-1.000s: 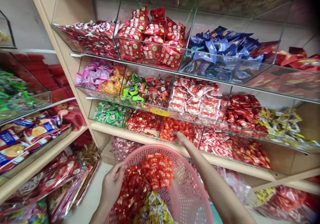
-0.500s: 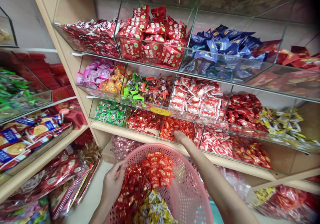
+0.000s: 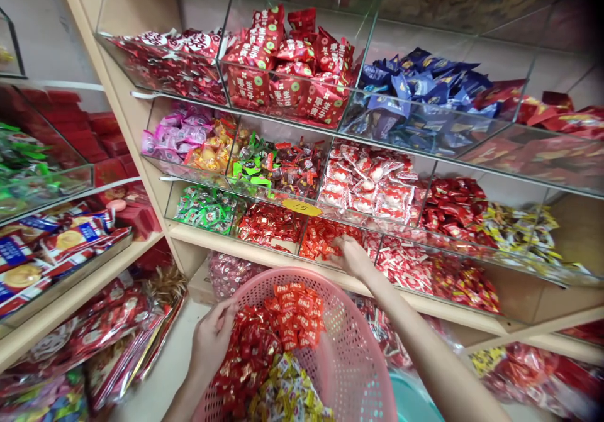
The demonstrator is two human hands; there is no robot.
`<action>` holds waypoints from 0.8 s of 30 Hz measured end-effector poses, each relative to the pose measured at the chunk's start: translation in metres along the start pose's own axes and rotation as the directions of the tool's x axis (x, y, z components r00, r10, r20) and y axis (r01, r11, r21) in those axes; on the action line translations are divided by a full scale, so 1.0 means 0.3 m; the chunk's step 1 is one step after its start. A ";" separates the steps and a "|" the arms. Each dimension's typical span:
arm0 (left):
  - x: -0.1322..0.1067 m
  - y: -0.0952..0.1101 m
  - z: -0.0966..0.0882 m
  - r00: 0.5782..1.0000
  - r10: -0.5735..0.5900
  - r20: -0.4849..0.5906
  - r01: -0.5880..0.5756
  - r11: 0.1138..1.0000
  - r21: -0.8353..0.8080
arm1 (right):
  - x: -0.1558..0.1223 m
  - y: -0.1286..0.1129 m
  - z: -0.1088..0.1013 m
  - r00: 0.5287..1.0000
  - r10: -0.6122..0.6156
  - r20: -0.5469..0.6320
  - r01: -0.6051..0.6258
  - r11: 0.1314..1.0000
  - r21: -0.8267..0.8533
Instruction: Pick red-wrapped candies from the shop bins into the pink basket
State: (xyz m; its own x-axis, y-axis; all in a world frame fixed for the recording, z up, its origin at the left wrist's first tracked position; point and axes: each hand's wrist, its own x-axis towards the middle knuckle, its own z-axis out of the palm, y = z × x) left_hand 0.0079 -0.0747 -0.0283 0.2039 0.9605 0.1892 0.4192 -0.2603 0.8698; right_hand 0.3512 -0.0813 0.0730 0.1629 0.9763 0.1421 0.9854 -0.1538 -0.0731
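My left hand [image 3: 213,334] is closed on the left rim of a pink perforated plastic basket [image 3: 365,346]. Inside lie dark red wrapped candies [image 3: 250,353], orange-wrapped candies [image 3: 295,312] and yellow-and-white wrapped candies [image 3: 287,390]. My right hand [image 3: 352,255] reaches over the basket's far side into a low shelf bin of orange-wrapped candies [image 3: 321,236]. Its fingers curl down among them; the fingertips are partly hidden. Red-wrapped candies [image 3: 268,224] fill the bin to its left, and red-and-white candies [image 3: 403,261] the one to its right.
Clear shelf dividers and fronts rise above the right hand, one bearing a yellow price tag [image 3: 302,207]. Higher bins hold red packets [image 3: 287,88] and blue packets [image 3: 419,88]. A wooden shelf edge [image 3: 283,260] runs behind the basket. A teal tub [image 3: 415,403] stands at lower right.
My right hand has shifted slightly right within the orange candy bin. My left hand stays at the basket rim. The view has moved a little.
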 end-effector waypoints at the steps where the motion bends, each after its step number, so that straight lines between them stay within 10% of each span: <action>1: -0.003 0.006 0.002 1.000 0.024 0.005 -0.025 0.999 0.041 | -0.027 -0.023 0.000 0.999 -0.031 -0.042 0.033 0.998 0.050; 5: 0.007 0.060 0.029 0.980 0.120 0.159 -0.155 0.961 0.231 | -0.137 -0.125 0.063 0.990 -0.117 -0.084 0.135 0.956 0.260; 10: 0.095 0.116 0.122 0.905 -0.062 0.420 -0.114 0.917 0.381 | -0.217 -0.172 0.187 0.994 -0.088 -0.058 0.104 0.918 0.384; 24: 0.171 0.112 0.255 0.883 -0.215 0.417 -0.125 0.748 0.651 | -0.286 -0.200 0.297 1.000 -0.005 -0.024 0.015 0.884 0.468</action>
State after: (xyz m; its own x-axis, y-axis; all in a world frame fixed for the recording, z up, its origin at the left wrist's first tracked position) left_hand 0.1001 -0.0417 -0.0241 0.4583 0.8636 -0.2100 0.8646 -0.3784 0.3306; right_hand 0.2736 -0.1422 -0.0228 0.1596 0.9731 0.1663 0.8500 -0.0498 -0.5245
